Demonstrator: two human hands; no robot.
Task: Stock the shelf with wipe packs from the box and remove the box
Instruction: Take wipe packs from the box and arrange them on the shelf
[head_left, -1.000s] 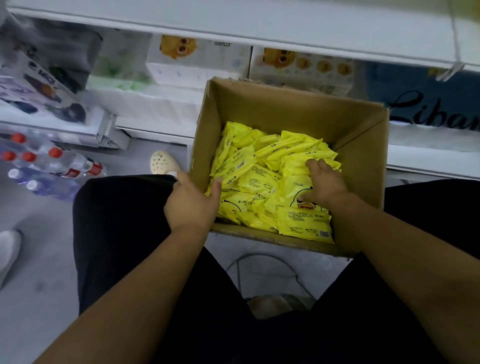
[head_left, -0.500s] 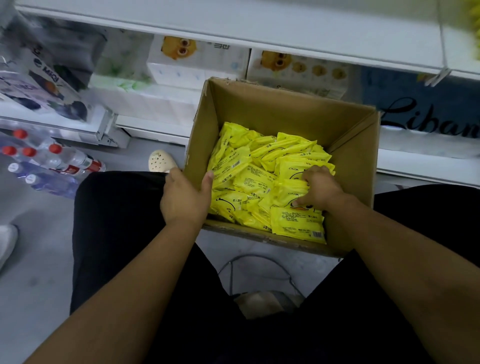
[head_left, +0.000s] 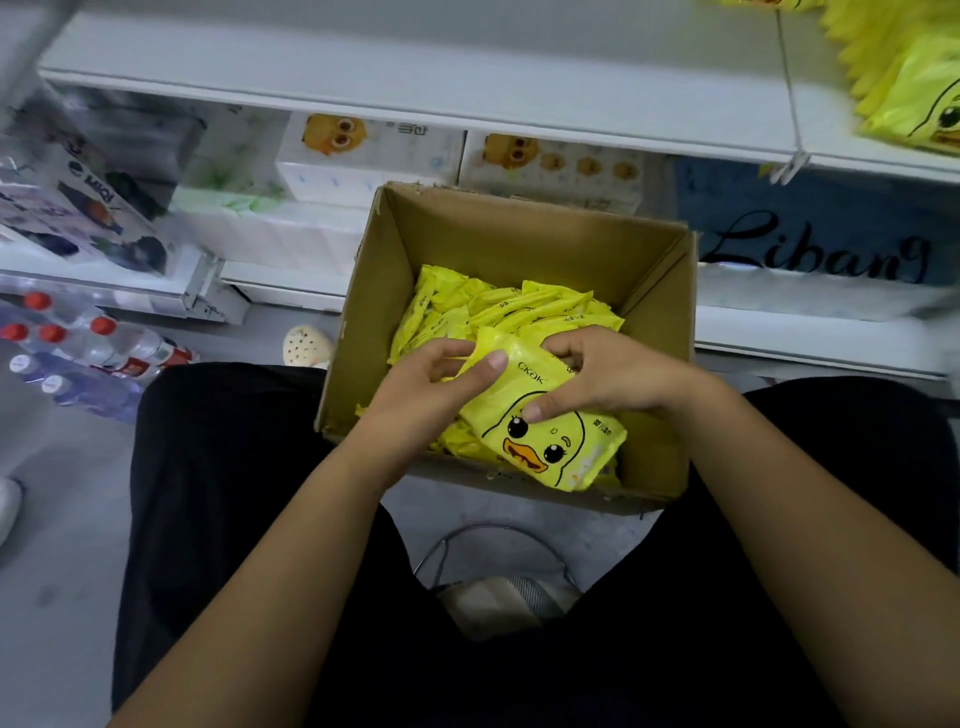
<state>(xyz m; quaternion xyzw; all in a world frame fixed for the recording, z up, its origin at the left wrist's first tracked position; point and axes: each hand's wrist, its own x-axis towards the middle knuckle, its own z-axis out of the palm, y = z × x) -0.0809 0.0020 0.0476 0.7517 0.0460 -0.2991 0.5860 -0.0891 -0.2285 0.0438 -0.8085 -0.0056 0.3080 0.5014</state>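
Observation:
An open cardboard box (head_left: 524, 244) stands on the floor between my knees, in front of the white shelf (head_left: 415, 78). Several yellow wipe packs (head_left: 498, 306) fill its lower part. One yellow wipe pack with a duck face (head_left: 545, 441) is lifted above the pile, face up. My right hand (head_left: 608, 379) grips its upper right side, thumb on the front. My left hand (head_left: 426, 384) holds its upper left corner with the thumb on top. More yellow duck packs (head_left: 909, 88) lie on the shelf at the top right.
Tissue packs (head_left: 374, 150) with duck prints fill the lower shelf behind the box. Bottled water (head_left: 88, 353) lies on the floor at left, beside a cream clog (head_left: 306, 345). A blue pack with script lettering (head_left: 815, 239) sits at right. A wire stool frame (head_left: 493, 561) shows below.
My right hand lifted a duck wipe pack out of the pile. My left hand left the box's near left rim and took hold of the same pack.

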